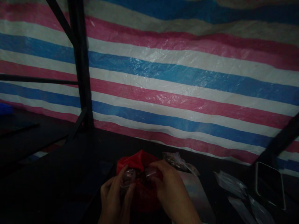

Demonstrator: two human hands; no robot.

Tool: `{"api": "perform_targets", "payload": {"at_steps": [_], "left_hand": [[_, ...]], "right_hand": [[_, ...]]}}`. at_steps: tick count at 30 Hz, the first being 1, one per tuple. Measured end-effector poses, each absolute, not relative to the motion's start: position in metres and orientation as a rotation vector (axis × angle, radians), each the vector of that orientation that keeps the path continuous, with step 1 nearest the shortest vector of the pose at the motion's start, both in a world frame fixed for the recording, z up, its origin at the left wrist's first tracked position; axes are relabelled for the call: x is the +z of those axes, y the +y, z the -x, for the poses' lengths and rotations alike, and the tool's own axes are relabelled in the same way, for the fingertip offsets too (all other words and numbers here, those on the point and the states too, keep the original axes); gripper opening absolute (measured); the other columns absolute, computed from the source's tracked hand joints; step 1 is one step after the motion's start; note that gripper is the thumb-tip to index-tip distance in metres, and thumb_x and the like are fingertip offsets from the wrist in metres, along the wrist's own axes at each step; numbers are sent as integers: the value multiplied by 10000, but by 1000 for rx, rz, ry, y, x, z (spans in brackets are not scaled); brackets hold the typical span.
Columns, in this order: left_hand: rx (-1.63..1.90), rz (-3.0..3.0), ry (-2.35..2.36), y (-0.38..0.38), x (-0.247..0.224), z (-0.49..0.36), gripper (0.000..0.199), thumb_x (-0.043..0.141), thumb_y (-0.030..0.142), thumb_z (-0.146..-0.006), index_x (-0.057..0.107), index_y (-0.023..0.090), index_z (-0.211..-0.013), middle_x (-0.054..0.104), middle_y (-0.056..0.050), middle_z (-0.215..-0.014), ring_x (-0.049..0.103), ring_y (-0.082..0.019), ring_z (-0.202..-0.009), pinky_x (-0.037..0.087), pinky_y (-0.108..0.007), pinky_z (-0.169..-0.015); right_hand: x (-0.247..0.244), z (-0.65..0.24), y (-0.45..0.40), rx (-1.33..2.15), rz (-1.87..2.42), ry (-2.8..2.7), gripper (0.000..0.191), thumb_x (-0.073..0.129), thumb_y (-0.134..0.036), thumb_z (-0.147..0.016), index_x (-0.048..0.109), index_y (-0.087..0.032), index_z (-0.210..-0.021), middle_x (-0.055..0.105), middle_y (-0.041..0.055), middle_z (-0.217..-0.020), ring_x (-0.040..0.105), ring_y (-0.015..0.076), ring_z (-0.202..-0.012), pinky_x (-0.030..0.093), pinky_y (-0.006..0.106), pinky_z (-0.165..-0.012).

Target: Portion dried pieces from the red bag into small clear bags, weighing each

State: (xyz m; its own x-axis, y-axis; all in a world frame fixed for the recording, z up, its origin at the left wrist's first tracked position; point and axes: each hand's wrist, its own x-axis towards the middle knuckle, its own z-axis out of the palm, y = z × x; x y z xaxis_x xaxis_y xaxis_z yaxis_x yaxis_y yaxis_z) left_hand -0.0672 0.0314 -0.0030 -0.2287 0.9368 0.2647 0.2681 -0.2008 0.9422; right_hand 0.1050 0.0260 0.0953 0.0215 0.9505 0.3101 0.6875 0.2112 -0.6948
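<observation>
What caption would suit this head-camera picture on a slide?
Both hands, left and right, hold a small clear bag over a red bag before a striped tarp.

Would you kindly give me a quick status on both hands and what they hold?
Left hand and right hand both pinching a small clear bag. Red bag directly behind it. More clear bags lying off right, apart.

At the lower centre of the frame both bare hands pinch a small clear plastic bag (134,175), thin and glossy, over a red bag (140,165) of shiny crinkled plastic film. The striped tarpaulin (187,84) filling the upper frame is woven plastic sheet with a wrinkled, slightly glossy face. The black frame post (80,68) at upper left looks like matt painted metal.
</observation>
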Motion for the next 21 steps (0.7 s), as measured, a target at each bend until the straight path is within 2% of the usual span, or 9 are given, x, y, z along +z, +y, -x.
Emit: {"api": "perform_targets", "payload": {"at_steps": [3, 6, 11, 16, 21], "left_hand": [[1431, -1352, 1484, 33, 5, 74, 625, 639, 660, -877, 672, 247, -1345, 649, -145, -1424, 533, -378, -1419, 443, -604, -1204], [1396, -1231, 1393, 32, 20, 68, 687, 651, 689, -840, 652, 247, -1365, 671, -123, -1482, 550, -366, -1452, 415, -559, -1244], [1308, -1045, 1350, 37, 37, 59, 758, 625, 744, -829, 620, 253, -1406, 675, -110, -1502, 580, -352, -1440, 400, -545, -1257], [1286, -1017, 1339, 45, 35, 66, 717, 589, 761, -883, 625, 274, -1409, 664, -93, -1507, 612, -333, -1404, 475, -508, -1203], [1423, -963, 1317, 48, 38, 67, 634, 646, 712, -848, 717, 249, -1275, 769, -77, -1340, 699, -336, -1283, 590, -434, -1071]], "right_hand": [[83, -96, 35, 383, 1686, -1840, 603, 467, 95, -782, 791, -180, -1208, 754, 116, -1307, 660, 288, -1288, 458, 427, -1163], [76, -89, 43, 339, 1801, -1840, 677, 423, 119, -787, 762, -170, -1297, 703, 148, -1417, 641, 286, -1356, 475, 410, -1160], [70, -85, 53, 301, 1843, -1821, 682, 435, 141, -772, 775, -189, -1261, 716, 135, -1402, 685, 259, -1306, 522, 350, -1094], [67, -82, 60, 254, 1895, -1792, 707, 422, 139, -777, 735, -151, -1341, 660, 134, -1500, 604, 281, -1408, 434, 413, -1214], [74, -81, 59, 323, 1818, -1893, 605, 480, 105, -786, 800, -189, -1207, 741, 101, -1378, 631, 287, -1356, 445, 425, -1193]]}}
